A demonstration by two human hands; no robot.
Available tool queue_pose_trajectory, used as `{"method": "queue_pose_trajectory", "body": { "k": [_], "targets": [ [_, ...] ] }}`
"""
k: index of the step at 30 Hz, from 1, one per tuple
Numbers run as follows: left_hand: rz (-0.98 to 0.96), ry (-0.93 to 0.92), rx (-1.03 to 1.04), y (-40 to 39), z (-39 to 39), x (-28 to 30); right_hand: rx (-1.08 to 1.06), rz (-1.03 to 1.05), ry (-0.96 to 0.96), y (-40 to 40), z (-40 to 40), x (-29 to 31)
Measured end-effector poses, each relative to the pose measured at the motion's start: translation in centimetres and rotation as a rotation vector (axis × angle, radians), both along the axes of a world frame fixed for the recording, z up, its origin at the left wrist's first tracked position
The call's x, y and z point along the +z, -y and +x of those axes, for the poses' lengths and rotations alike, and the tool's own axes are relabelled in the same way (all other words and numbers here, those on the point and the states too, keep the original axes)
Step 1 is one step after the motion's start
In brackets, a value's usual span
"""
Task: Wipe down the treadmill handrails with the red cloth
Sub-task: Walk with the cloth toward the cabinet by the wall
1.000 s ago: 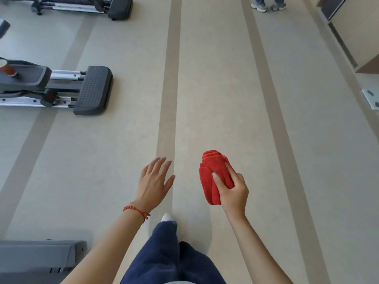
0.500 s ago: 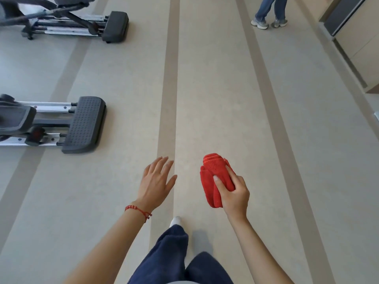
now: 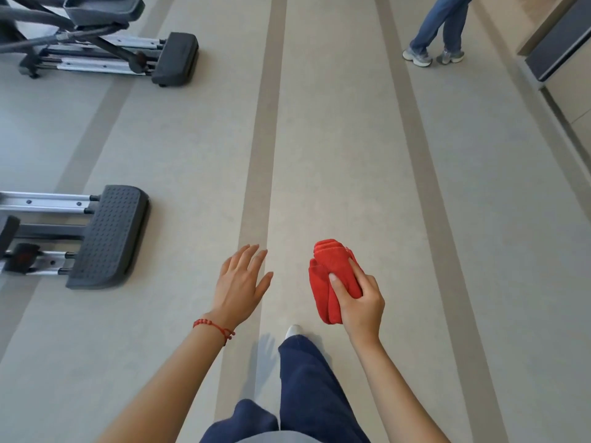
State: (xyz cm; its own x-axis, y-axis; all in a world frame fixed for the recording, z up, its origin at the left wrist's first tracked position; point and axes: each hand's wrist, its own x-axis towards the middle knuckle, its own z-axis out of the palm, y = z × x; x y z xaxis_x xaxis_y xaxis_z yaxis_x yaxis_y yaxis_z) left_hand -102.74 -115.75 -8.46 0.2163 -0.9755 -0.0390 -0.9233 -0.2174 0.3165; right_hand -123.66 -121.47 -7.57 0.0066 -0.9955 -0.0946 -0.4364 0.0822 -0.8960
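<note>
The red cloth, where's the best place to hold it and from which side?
Hold the red cloth around its middle, coming in from the right side, as the right hand does now. It is folded into a thick upright bundle, so a grip with the thumb across the front and fingers behind probably keeps the layers together. The left hand is free.

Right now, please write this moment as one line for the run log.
phase: walking, no treadmill in view | right hand: grips folded red cloth | left hand: open, empty | wiping: not started
</note>
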Motion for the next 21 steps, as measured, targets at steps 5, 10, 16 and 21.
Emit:
{"method": "queue_pose_trajectory", "body": {
  "k": [5,10,16,21],
  "targets": [
    [0.008,0.006,0.007,9.0,2.0,0.8,-0.001,-0.007,-0.015,9.5,2.1,0.7],
    [0.019,-0.010,0.012,17.3,4.9,0.4,-0.010,-0.001,-0.039,17.7,4.8,0.4],
    [0.023,-0.047,-0.033,28.7,10.3,-0.8,-0.059,0.000,-0.035,28.0,9.6,-0.5],
    [0.034,-0.080,-0.060,38.8,15.0,-0.6,-0.103,0.009,-0.040,36.9,14.0,-0.5]
  ]
}}
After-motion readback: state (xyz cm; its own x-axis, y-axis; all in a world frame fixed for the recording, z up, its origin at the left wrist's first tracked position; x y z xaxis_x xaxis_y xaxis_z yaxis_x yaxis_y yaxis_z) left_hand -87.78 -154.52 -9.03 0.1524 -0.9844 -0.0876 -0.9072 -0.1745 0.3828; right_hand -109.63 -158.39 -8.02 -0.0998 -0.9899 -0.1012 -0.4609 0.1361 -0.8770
